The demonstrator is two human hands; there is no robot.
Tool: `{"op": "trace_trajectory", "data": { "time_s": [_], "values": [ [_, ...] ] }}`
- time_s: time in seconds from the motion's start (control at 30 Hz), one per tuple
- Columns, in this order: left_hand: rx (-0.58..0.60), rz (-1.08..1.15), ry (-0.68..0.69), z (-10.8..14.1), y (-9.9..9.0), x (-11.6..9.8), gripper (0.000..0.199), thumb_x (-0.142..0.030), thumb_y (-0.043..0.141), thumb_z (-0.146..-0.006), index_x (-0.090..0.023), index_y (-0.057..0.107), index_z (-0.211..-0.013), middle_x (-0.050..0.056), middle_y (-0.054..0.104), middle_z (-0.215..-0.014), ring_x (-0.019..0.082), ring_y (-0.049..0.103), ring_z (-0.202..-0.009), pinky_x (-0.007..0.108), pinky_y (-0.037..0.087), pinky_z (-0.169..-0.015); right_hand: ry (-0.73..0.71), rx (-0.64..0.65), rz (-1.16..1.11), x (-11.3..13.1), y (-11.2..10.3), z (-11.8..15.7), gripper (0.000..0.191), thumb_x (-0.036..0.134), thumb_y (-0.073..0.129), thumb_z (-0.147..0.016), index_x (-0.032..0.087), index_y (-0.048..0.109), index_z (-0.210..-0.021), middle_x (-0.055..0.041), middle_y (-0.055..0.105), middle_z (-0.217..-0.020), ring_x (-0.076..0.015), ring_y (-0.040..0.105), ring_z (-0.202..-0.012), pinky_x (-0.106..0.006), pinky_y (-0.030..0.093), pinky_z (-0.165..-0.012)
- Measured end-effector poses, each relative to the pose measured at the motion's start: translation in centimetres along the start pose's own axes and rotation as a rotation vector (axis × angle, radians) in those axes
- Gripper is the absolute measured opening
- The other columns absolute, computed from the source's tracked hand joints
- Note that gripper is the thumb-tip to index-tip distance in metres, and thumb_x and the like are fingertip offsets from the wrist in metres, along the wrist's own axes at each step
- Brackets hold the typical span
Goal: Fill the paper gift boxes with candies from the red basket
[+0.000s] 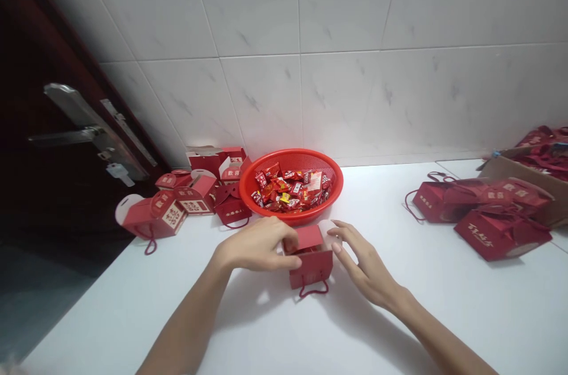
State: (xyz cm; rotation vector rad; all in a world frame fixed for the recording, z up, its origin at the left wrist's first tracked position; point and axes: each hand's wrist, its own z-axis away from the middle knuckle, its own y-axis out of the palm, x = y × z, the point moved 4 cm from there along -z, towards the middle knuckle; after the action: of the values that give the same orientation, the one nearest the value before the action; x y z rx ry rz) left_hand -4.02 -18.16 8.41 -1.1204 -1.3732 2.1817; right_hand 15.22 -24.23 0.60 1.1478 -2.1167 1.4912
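A small red paper candy box (313, 267) stands on the white table in front of me, its top partly open and a red cord handle hanging down its near side. My left hand (264, 245) grips the box's left side, with the thumb at the near edge and the fingers curled behind. On the other side, my right hand (361, 259) pinches the pale rounded flap (327, 235) between thumb and fingertips. Just behind the box sits a red plastic basket (336, 183), holding many wrapped candies (295, 188). What lies inside the box is mostly hidden.
Several red boxes (195, 191), some with flaps up, cluster left of the basket. At right lie more closed red boxes (501, 236) beside a cardboard carton (523, 174) of red items. A tiled wall (346, 97) rises behind; a dark door (26, 197) stands left.
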Motion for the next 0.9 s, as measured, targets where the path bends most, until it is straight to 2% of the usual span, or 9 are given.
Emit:
{"op": "trace_trajectory", "data": {
  "time_s": [0.07, 0.17, 0.27, 0.33, 0.43, 0.53, 0.63, 0.73, 0.9],
  "values": [
    [-0.036, -0.097, -0.070, -0.6, 0.6, -0.2, 0.010, -0.024, 0.062, -0.079, -0.020, 0.069, -0.083, 0.002, 0.073, -0.082, 0.020, 0.065, -0.076, 0.027, 0.040, -0.065, -0.022, -0.019, -0.020, 0.0, 0.1, -0.1, 0.024, 0.033, 0.041, -0.103, 0.025, 0.055, -0.121, -0.0108, 0.062, -0.131, -0.0243, 0.054, -0.133, -0.040, 0.053, -0.101],
    [-0.123, -0.187, -0.138, -1.2, 1.5, -0.5, 0.018, -0.014, 0.058, -0.075, -0.020, 0.063, -0.092, 0.005, 0.069, -0.094, 0.023, 0.062, -0.089, 0.030, 0.042, -0.070, -0.099, -0.097, -0.032, 0.4, 0.5, 0.1, 0.035, 0.029, 0.046, -0.101, 0.024, 0.046, -0.136, -0.0129, 0.059, -0.137, -0.0244, 0.058, -0.128, -0.041, 0.054, -0.103],
    [-0.247, -0.169, -0.159, -1.1, 2.2, -0.7, 0.029, -0.012, 0.057, -0.075, -0.020, 0.058, -0.103, 0.007, 0.061, -0.106, 0.026, 0.056, -0.101, 0.034, 0.046, -0.080, -0.176, -0.202, -0.019, 1.0, 0.9, 0.5, 0.049, 0.024, 0.050, -0.098, 0.023, 0.036, -0.145, -0.0151, 0.059, -0.135, -0.0249, 0.064, -0.119, -0.042, 0.056, -0.099],
    [-0.344, -0.154, -0.192, -0.7, 2.4, -0.5, 0.035, -0.014, 0.060, -0.073, -0.020, 0.055, -0.107, 0.008, 0.057, -0.107, 0.028, 0.054, -0.103, 0.037, 0.048, -0.083, -0.227, -0.228, 0.002, 1.4, 1.3, 0.8, 0.049, 0.021, 0.052, -0.097, 0.023, 0.037, -0.144, -0.0149, 0.062, -0.131, -0.0258, 0.064, -0.118, -0.044, 0.057, -0.097],
    [-0.454, -0.113, -0.244, -0.1, 2.7, -0.2, 0.038, -0.017, 0.064, -0.073, -0.020, 0.053, -0.109, 0.009, 0.051, -0.108, 0.029, 0.055, -0.101, 0.041, 0.050, -0.084, -0.306, -0.176, 0.032, 1.7, 2.0, 1.2, 0.039, 0.022, 0.053, -0.097, 0.024, 0.046, -0.135, -0.0132, 0.066, -0.124, -0.0276, 0.062, -0.120, -0.047, 0.058, -0.096],
    [-0.438, 0.041, -0.217, 0.1, 3.3, 0.0, 0.042, -0.029, 0.066, -0.079, -0.020, 0.051, -0.118, 0.009, 0.052, -0.109, 0.026, 0.059, -0.093, 0.040, 0.052, -0.082, -0.327, -0.136, 0.047, 1.6, 2.7, 1.5, 0.038, 0.024, 0.052, -0.097, 0.022, 0.048, -0.135, -0.0140, 0.067, -0.123, -0.0283, 0.061, -0.122, -0.048, 0.057, -0.097],
    [-0.351, 0.219, -0.082, -0.2, 3.8, -0.2, 0.048, -0.041, 0.060, -0.089, -0.023, 0.046, -0.131, 0.006, 0.060, -0.103, 0.023, 0.062, -0.089, 0.037, 0.052, -0.080, -0.294, -0.136, 0.035, 1.2, 3.1, 1.6, 0.045, 0.024, 0.052, -0.097, 0.020, 0.042, -0.141, -0.0161, 0.064, -0.129, -0.0270, 0.060, -0.122, -0.046, 0.057, -0.098],
    [-0.298, 0.317, -0.010, -0.4, 3.8, 0.3, 0.043, -0.034, 0.049, -0.096, -0.023, 0.045, -0.136, 0.003, 0.065, -0.094, 0.020, 0.063, -0.085, 0.033, 0.053, -0.078, -0.283, -0.124, 0.024, 1.0, 3.1, 1.6, 0.046, 0.024, 0.051, -0.098, 0.020, 0.040, -0.142, -0.0159, 0.063, -0.130, -0.0261, 0.060, -0.122, -0.044, 0.057, -0.098],
    [-0.380, 0.181, -0.050, -0.1, 3.6, 1.5, 0.038, -0.025, 0.058, -0.087, -0.023, 0.060, -0.126, 0.006, 0.062, -0.111, 0.022, 0.062, -0.100, 0.037, 0.052, -0.091, -0.309, -0.123, 0.032, 1.2, 3.1, 1.4, 0.042, 0.022, 0.050, -0.098, 0.020, 0.041, -0.139, -0.0158, 0.064, -0.127, -0.0260, 0.060, -0.120, -0.046, 0.057, -0.097]
  ]
}}
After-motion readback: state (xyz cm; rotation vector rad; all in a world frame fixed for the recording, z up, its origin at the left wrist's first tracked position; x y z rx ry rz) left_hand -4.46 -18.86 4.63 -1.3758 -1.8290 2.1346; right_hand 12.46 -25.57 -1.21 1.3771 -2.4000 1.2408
